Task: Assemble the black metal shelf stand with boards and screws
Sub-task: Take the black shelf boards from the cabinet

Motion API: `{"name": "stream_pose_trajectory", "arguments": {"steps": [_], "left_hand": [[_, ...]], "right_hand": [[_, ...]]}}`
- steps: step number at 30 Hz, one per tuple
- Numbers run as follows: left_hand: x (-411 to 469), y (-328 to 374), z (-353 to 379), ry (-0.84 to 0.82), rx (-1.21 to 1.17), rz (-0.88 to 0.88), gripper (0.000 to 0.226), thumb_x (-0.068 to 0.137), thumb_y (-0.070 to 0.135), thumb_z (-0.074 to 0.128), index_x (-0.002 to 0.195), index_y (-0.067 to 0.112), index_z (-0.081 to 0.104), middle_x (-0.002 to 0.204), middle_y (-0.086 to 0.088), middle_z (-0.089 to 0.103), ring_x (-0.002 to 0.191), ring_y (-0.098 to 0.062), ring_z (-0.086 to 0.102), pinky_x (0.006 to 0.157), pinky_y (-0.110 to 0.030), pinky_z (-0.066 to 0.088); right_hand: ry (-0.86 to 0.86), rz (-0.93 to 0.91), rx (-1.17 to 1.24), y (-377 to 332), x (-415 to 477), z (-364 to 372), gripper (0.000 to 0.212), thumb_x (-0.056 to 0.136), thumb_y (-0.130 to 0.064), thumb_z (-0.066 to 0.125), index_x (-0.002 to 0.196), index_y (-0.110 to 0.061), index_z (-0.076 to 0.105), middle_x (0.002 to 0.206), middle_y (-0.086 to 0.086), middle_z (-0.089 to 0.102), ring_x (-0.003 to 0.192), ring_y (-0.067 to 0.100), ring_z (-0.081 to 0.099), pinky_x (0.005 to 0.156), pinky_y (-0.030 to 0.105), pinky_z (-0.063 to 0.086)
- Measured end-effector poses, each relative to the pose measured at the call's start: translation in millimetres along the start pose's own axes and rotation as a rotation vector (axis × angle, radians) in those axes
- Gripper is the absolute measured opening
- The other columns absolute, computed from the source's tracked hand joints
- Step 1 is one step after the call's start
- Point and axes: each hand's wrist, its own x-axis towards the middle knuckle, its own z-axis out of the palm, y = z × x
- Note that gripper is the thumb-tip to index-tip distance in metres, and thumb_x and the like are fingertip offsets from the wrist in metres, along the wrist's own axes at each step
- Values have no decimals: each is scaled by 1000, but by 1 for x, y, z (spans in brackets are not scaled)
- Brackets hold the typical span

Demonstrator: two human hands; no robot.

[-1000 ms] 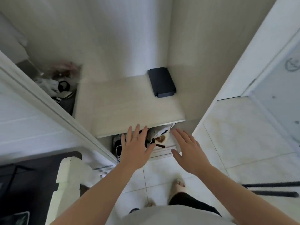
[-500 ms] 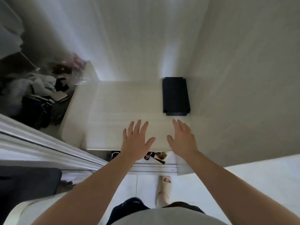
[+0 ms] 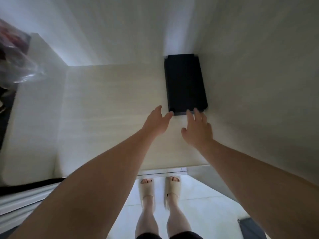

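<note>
Both hands are spread wide, holding nothing. The left hand (image 3: 158,122) and right hand (image 3: 197,130) hover over the right half of the cabinet top (image 3: 112,109), fingers splayed at the near end of the black panel (image 3: 185,83). I can't tell if the left thumb touches it. The panel lies flat in the cabinet top's back right corner, long axis front to back, short end facing me. My worry: it's tight against the side wall (image 3: 259,83), so a lopsided grab might slip and drop it off the front edge onto the sandaled feet (image 3: 146,192).
</note>
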Motion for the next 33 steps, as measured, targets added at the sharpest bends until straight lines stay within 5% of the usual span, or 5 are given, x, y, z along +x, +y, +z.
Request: {"name": "stream_pose_trajectory", "arguments": {"steps": [11, 21, 24, 27, 33], "left_hand": [[91, 36, 24, 3, -422, -175, 41, 98, 37, 58, 125, 6, 62, 109, -11, 68, 92, -27, 65, 81, -34, 54], [88, 25, 25, 15, -745, -230, 31, 90, 29, 73, 111, 22, 51, 103, 12, 57, 91, -11, 57, 78, -25, 47], [84, 26, 18, -39, -762, -254, 63, 88, 33, 75, 142, 20, 46, 127, 4, 56, 118, -22, 55, 100, -35, 49], [77, 29, 10, -86, -722, -271, 26, 86, 35, 78, 105, 26, 62, 81, 18, 69, 87, -7, 64, 72, -23, 52], [39, 6, -10, -161, -740, -292, 18, 86, 23, 78, 94, 20, 62, 96, 1, 64, 95, -23, 64, 72, -34, 58]], "right_hand": [[-1, 10, -96, 24, 65, 9, 82, 102, -35, 51, 161, -24, -4, 169, 5, -10, 155, 32, 1, 122, 47, 19], [-26, 35, 14, 18, 61, 3, 78, 103, -39, 48, 161, -25, -1, 169, 2, -9, 156, 30, 0, 121, 50, 23], [-26, 29, 63, 16, 55, 0, 78, 104, -39, 48, 162, -24, -2, 170, 2, -8, 156, 28, 2, 121, 49, 25], [-33, 24, 119, 15, 45, -5, 75, 104, -39, 47, 162, -22, 1, 170, 3, -5, 155, 26, 7, 120, 47, 29], [-106, -35, 292, 6, -12, 0, 63, 107, -43, 39, 162, -25, 13, 170, 0, 6, 154, 22, 15, 120, 38, 22]]}}
